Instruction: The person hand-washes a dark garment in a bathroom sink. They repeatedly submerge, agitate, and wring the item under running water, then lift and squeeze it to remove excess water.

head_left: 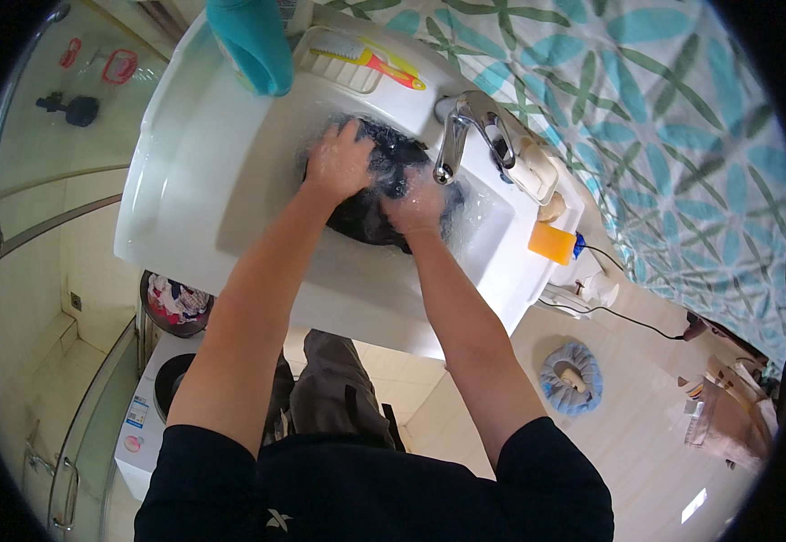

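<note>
A soaked black cloth (366, 220) lies bunched in soapy water inside the white washbasin (183, 196). Over its upper left part, my left hand (341, 162) is curled, its back wet with suds. My right hand (417, 203) grasps the cloth's right side, its fingers partly hidden by foam and fabric. Just above and right of that hand is the spout of a chrome faucet (457, 135). Folds of the cloth beneath both hands are hidden.
A teal bottle (254, 47) and a scrub brush (373, 61) occupy the basin's back ledge. Orange soap (551, 244) and a soap dish (534, 169) line the right edge. A patterned curtain (637, 101) hangs behind. Laundry fills a dark basin (176, 305) at lower left.
</note>
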Demonstrator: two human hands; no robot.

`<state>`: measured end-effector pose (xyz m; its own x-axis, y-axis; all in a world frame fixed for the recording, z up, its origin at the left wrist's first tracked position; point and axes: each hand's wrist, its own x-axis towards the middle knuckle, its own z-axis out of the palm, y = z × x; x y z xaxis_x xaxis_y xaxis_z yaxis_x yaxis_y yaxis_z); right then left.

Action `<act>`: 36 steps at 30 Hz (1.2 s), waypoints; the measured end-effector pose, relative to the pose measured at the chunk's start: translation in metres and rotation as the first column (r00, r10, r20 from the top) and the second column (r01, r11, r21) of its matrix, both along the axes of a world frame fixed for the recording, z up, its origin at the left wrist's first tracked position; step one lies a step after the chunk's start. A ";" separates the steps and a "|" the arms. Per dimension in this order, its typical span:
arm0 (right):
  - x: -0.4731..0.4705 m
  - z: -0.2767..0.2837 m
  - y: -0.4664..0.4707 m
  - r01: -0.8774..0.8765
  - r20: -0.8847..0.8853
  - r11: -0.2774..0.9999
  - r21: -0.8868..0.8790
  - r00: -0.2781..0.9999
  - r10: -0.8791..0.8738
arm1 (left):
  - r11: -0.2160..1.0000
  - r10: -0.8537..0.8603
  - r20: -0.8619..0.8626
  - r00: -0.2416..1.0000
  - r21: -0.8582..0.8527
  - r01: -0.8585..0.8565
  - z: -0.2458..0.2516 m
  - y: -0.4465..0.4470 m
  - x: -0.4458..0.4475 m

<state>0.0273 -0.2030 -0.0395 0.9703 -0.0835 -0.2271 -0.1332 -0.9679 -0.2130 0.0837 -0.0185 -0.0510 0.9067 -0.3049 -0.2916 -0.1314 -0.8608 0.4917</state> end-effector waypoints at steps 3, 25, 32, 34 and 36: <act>0.015 0.001 -0.012 0.245 -0.040 0.913 0.327 0.968 -0.246 | 0.995 -0.003 -0.072 0.997 -0.105 -0.005 0.014 0.010 0.022; -0.045 0.004 0.016 -0.224 0.033 0.974 -0.037 0.974 0.225 | 0.999 -0.009 0.075 0.997 0.034 0.006 0.010 0.007 -0.059; 0.005 -0.024 0.016 0.061 0.018 0.985 -0.162 0.998 -0.059 | 0.995 0.097 -0.005 0.995 -0.012 -0.097 -0.002 -0.017 -0.002; 0.016 -0.024 0.016 0.075 -0.029 0.970 -0.231 0.996 -0.084 | 0.999 -0.030 -0.033 0.999 -0.036 0.029 -0.006 -0.011 0.007; 0.019 -0.014 0.009 0.433 -0.115 0.818 0.379 0.899 -0.422 | 0.973 0.030 0.019 0.999 -0.229 -0.025 -0.008 0.003 0.013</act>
